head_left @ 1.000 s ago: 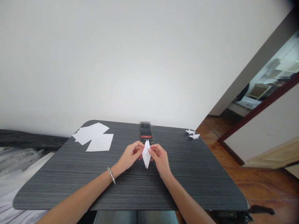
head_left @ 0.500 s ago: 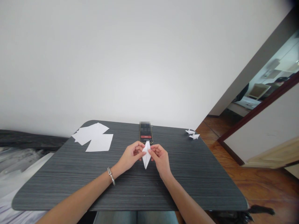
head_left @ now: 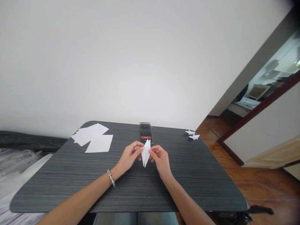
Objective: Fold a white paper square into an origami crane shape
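A white origami paper (head_left: pixel 145 153) is folded into a narrow, pointed diamond, its 2 long flaps slightly parted. It stands upright, tip down, between the left hand (head_left: pixel 129 157) and right hand (head_left: pixel 160 160).

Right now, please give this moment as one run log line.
left hand: holds folded white paper | right hand: holds same paper | nearby: phone, loose paper sheets

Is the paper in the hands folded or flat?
Folded: the white paper is a narrow pointed shape, held between the left hand and right hand.
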The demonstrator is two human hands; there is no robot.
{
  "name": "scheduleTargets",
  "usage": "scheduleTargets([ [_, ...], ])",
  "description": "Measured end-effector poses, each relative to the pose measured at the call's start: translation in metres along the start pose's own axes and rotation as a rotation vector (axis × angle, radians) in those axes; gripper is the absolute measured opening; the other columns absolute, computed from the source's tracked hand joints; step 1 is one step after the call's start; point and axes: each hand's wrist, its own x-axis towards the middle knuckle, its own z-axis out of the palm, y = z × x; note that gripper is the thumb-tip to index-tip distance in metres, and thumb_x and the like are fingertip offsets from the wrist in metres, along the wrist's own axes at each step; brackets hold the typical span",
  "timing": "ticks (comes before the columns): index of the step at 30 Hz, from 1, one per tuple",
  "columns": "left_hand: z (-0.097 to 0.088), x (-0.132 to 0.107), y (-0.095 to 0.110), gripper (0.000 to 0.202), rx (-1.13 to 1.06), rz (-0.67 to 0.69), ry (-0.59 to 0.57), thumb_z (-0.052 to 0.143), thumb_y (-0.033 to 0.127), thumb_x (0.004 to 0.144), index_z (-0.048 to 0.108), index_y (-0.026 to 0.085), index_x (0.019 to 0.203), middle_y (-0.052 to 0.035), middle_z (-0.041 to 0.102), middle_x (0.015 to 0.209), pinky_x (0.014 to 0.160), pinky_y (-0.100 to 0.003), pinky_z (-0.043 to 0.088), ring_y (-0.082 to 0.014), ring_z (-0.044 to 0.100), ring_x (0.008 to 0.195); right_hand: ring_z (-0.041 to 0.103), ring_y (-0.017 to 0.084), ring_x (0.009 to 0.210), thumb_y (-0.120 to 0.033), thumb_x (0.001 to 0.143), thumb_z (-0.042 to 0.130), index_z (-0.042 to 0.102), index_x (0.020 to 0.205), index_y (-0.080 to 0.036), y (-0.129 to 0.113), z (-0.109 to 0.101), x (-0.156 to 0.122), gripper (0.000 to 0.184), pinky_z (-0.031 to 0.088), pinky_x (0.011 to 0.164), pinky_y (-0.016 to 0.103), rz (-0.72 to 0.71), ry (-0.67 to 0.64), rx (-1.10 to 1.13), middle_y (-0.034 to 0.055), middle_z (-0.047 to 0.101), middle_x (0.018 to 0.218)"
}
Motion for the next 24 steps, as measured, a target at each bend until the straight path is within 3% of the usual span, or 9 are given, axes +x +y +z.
scheduleTargets([
  [3,0.0006,-0.0002,0.0018,0.024,-0.027,0.004,-0.023,0.048,0.032,0.081,0.053,0.011,0.091,0.0000,0.055,0.062,0.052,-0.023,0.044,-0.0103,0.052,0.055,0.049,0.009,0.049,-0.027,0.071,0.062,0.051,0.073,-0.017,0.0001,-0.0013,0.0001,0.015,0.036,0.041,0.018,-0.020,0.020,0.007,-0.0027,0.055,0.057],
  [14,0.0017,0.0011,0.0021,0.031,-0.140,-0.059,-0.093,0.057,0.028,0.076,0.053,0.010,0.101,-0.0028,0.058,0.072,0.055,-0.024,0.046,-0.0129,0.054,0.065,0.044,0.008,0.046,-0.027,0.072,0.060,0.052,0.072,-0.018,-0.0008,-0.0015,0.0003,0.012,0.034,0.039,0.018,-0.062,0.035,0.050,-0.0035,0.052,0.059],
  [24,0.0032,0.0023,0.0016,0.033,-0.230,-0.086,-0.108,0.064,0.024,0.069,0.052,0.012,0.097,-0.0039,0.059,0.080,0.056,-0.023,0.047,-0.0113,0.056,0.065,0.044,0.008,0.047,-0.027,0.073,0.058,0.050,0.072,-0.018,-0.0002,-0.0015,0.0005,0.013,0.035,0.040,0.018,-0.050,0.034,0.084,-0.0032,0.051,0.060],
])
